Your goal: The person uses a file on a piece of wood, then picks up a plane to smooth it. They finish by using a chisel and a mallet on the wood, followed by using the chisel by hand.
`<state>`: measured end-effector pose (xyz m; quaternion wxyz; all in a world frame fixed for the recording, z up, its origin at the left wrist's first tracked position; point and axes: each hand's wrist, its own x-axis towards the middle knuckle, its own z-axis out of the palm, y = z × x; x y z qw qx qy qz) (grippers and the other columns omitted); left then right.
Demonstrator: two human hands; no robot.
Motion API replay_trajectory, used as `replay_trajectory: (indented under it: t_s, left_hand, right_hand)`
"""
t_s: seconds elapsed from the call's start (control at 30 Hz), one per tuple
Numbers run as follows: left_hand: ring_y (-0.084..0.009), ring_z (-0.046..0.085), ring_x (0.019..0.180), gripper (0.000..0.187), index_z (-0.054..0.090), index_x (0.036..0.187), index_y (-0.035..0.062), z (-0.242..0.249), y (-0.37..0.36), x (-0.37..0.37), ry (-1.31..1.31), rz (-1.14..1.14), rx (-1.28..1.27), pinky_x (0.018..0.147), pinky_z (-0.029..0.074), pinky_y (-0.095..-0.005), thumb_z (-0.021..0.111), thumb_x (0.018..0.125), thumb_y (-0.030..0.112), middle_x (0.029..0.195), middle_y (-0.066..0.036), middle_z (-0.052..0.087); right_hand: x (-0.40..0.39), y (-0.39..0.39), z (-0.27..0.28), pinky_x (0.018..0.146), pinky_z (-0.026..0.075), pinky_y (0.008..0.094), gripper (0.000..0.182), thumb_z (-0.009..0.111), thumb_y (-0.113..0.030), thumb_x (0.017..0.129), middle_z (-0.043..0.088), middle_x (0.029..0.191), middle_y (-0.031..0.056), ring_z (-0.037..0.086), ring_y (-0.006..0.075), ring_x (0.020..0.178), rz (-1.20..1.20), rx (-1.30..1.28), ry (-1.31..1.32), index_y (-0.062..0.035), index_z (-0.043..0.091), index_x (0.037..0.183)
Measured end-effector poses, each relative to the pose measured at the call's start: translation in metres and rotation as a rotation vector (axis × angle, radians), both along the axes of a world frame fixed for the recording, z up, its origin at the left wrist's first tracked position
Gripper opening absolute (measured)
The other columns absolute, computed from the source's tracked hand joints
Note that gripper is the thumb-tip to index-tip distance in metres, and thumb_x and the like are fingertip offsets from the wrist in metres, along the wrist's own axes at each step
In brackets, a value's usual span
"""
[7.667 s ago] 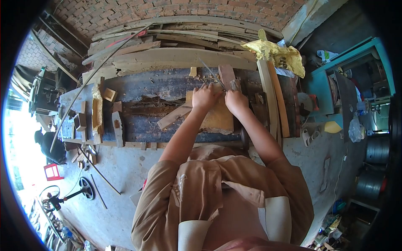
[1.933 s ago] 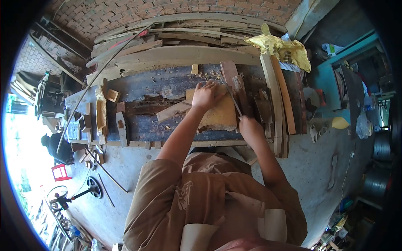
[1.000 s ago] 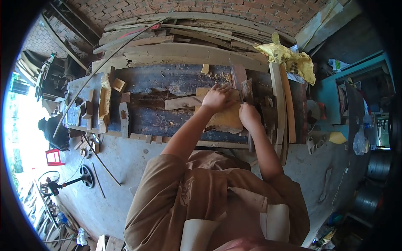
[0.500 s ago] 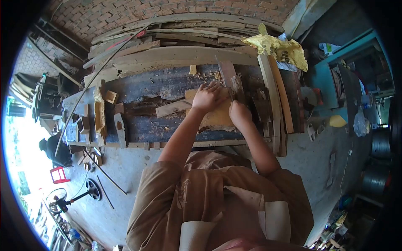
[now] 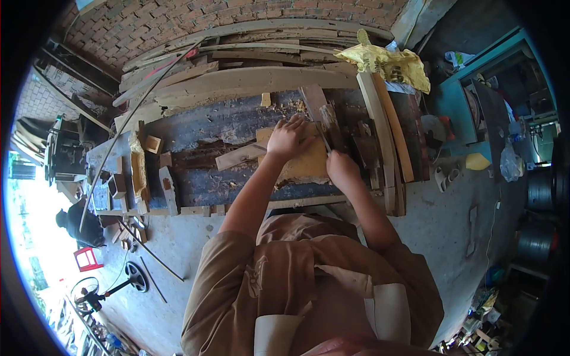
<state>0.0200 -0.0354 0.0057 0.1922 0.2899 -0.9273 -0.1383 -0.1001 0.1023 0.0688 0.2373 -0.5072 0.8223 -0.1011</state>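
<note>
My left hand (image 5: 286,141) lies flat with fingers spread on a yellowish wooden board (image 5: 306,165), which rests on the dark, worn workbench (image 5: 202,127). At the board's right edge, my right hand (image 5: 342,168) is closed around a narrow tool with a thin, saw-like blade (image 5: 324,138). Its blade points away from me, beside the board. Just beyond the blade stand a reddish wood block (image 5: 313,99) and a rough, dark wood piece (image 5: 332,126). A pale offcut (image 5: 237,157) sticks out left of the board, and wood shavings (image 5: 294,108) are scattered behind my left hand.
Long planks (image 5: 249,80) are stacked behind the bench by the brick wall. Two upright-looking beams (image 5: 380,133) cross its right side, near a yellow sack (image 5: 386,64). Wood blocks (image 5: 168,184) lie at the left. A person in dark clothing (image 5: 86,225) is beyond the bench's left end.
My right hand has drawn slightly toward me with the tool, and less of the blade shows past the wood. My left hand stays on the board. The whole view has shifted slightly.
</note>
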Motion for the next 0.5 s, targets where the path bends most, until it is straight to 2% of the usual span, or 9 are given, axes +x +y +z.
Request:
replay_trajectory:
  t_s: [0.1, 0.23, 0.5]
  left_hand:
    - [-0.0223, 0.040, 0.119, 0.052, 0.052, 0.112, 0.0030, 0.000, -0.002, 0.000, -0.006, -0.001, -0.016, 0.096, 0.031, -0.0421, 0.053, 0.078, 0.042, 0.121, -0.010, 0.050]
    - [-0.0226, 0.040, 0.119, 0.051, 0.052, 0.111, 0.0043, 0.005, -0.004, 0.001, -0.020, -0.006, -0.001, 0.095, 0.032, -0.0418, 0.052, 0.079, 0.044, 0.120, -0.009, 0.050]
    - [-0.0228, 0.039, 0.119, 0.051, 0.052, 0.113, 0.0062, 0.005, 0.002, -0.001, -0.047, -0.018, -0.035, 0.096, 0.031, -0.0411, 0.052, 0.080, 0.044, 0.121, -0.009, 0.050]
  right_hand:
    - [-0.008, -0.040, -0.020, 0.069, 0.047, 0.0450, 0.028, 0.039, -0.020, 0.085, 0.059, 0.077, 0.0238, 0.058, 0.0382, 0.077, 0.016, -0.029, -0.006, 0.0013, 0.056, 0.082]
    - [-0.006, -0.055, -0.021, 0.068, 0.046, 0.0459, 0.030, 0.037, -0.022, 0.086, 0.059, 0.076, 0.0247, 0.058, 0.0392, 0.076, 0.020, -0.042, 0.017, 0.0015, 0.054, 0.083]
    - [0.002, -0.016, -0.015, 0.065, 0.046, 0.0467, 0.025, 0.039, -0.020, 0.086, 0.059, 0.073, 0.0244, 0.058, 0.0397, 0.072, -0.026, -0.097, -0.004, 0.0005, 0.052, 0.081]
